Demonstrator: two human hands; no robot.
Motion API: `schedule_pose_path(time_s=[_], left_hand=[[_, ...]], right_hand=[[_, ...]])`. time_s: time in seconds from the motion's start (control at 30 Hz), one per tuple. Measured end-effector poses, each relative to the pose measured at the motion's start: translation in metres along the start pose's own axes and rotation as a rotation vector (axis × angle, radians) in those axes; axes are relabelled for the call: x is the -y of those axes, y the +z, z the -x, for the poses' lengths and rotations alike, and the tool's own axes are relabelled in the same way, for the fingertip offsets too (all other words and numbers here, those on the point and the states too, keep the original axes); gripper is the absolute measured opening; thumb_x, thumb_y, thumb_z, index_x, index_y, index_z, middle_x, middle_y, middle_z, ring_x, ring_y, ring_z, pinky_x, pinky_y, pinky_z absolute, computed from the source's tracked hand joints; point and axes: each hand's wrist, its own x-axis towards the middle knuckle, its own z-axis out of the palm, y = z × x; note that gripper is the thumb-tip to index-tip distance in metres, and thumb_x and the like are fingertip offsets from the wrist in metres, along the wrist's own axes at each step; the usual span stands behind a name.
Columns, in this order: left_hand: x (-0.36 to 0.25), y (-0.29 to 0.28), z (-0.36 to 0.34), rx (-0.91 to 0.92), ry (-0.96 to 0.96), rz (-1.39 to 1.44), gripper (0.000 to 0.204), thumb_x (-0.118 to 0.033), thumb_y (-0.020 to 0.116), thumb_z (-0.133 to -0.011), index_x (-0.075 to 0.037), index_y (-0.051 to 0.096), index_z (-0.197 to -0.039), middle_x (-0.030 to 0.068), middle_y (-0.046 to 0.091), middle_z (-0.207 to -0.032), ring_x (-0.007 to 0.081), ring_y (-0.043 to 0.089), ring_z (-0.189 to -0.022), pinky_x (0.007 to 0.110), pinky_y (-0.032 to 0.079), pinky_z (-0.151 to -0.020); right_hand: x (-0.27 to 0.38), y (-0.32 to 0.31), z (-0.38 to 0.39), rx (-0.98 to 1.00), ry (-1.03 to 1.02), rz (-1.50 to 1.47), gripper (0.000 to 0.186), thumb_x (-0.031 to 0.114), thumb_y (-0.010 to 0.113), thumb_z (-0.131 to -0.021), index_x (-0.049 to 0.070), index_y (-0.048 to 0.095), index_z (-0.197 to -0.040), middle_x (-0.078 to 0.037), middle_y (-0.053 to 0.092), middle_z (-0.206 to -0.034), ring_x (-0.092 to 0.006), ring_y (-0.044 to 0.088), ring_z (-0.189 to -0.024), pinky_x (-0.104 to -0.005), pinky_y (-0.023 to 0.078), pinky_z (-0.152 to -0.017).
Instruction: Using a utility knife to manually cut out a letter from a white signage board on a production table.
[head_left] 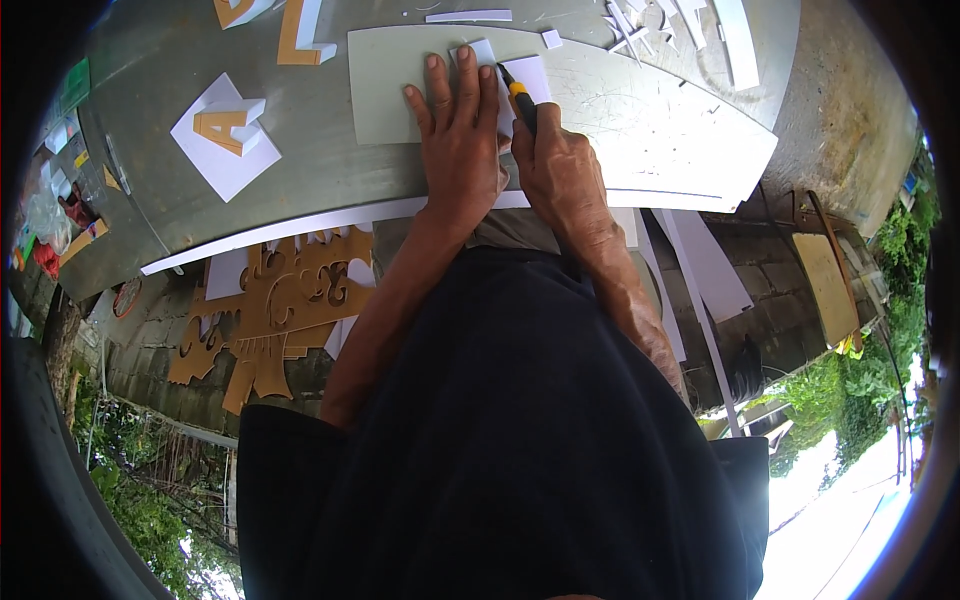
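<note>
My left hand [455, 130] lies flat with its fingers spread, pressing down a small pale piece [482, 48] on a large pale sheet [385, 90]. Close beside it, my right hand [556, 165] is wrapped round a yellow and black utility knife [521, 97]. The knife's tip points up and left, near the fingertips of my left hand. A white piece [530, 72] lies under and beside the knife, partly hidden by my right hand. Whether the blade touches the material is too small to tell.
A brown-faced, letter-shaped block [225, 128] rests on a white square [232, 180] at the left of the metal table [330, 170]. White offcuts [630, 35] lie at the far right. A long white strip [290, 235] runs along the near edge. Brown ornate cutouts [290, 290] sit below the table.
</note>
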Motion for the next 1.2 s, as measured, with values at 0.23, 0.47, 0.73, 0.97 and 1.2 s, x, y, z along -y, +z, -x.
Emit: schedule_pose_path(time_s=[0.23,0.47,0.73,0.97,1.2], left_hand=[[0.001,-0.002,-0.001,0.003,0.015,0.004,0.078,-0.009,0.075,-0.080,0.004,0.042,-0.149,0.0224,0.023,-0.166,0.0482,0.013,-0.154,0.070,0.006,-0.118],[-0.002,-0.002,0.000,0.012,0.011,0.024,0.082,-0.014,0.082,-0.077,0.005,0.044,-0.147,0.0233,0.025,-0.164,0.0492,0.014,-0.153,0.071,0.006,-0.118],[-0.001,-0.001,0.000,0.026,0.018,0.013,0.086,-0.013,0.080,-0.076,0.005,0.039,-0.150,0.0254,0.022,-0.165,0.0514,0.013,-0.153,0.070,0.005,-0.118],[-0.001,-0.003,0.001,0.048,0.007,0.008,0.085,-0.011,0.079,-0.077,0.006,0.039,-0.150,0.0250,0.022,-0.165,0.0517,0.011,-0.153,0.070,0.004,-0.119],[-0.001,-0.003,0.000,0.050,0.002,0.014,0.085,-0.011,0.079,-0.078,0.006,0.038,-0.150,0.0250,0.021,-0.166,0.0520,0.010,-0.153,0.071,0.004,-0.119]], right_hand=[[0.012,-0.003,-0.002,0.065,0.052,0.091,0.027,0.023,0.055,-0.103,-0.002,0.046,-0.101,-0.031,0.065,-0.070,-0.0515,0.067,-0.069,-0.0576,0.053,-0.062],[0.023,-0.006,0.011,0.064,0.073,0.169,0.022,0.015,0.059,-0.095,-0.004,0.047,-0.095,-0.029,0.067,-0.072,-0.0468,0.071,-0.071,-0.0535,0.058,-0.065],[0.017,-0.005,0.033,0.142,0.165,0.223,0.012,0.004,0.059,-0.088,-0.003,0.049,-0.092,-0.026,0.068,-0.070,-0.0430,0.073,-0.069,-0.0507,0.059,-0.062],[0.014,-0.006,0.038,0.175,0.179,0.169,0.015,0.008,0.055,-0.093,-0.006,0.049,-0.093,-0.032,0.066,-0.069,-0.0480,0.070,-0.069,-0.0547,0.058,-0.064],[0.014,-0.007,0.035,0.155,0.174,0.164,0.016,0.009,0.056,-0.093,-0.006,0.050,-0.092,-0.031,0.066,-0.069,-0.0479,0.070,-0.068,-0.0548,0.057,-0.064]])
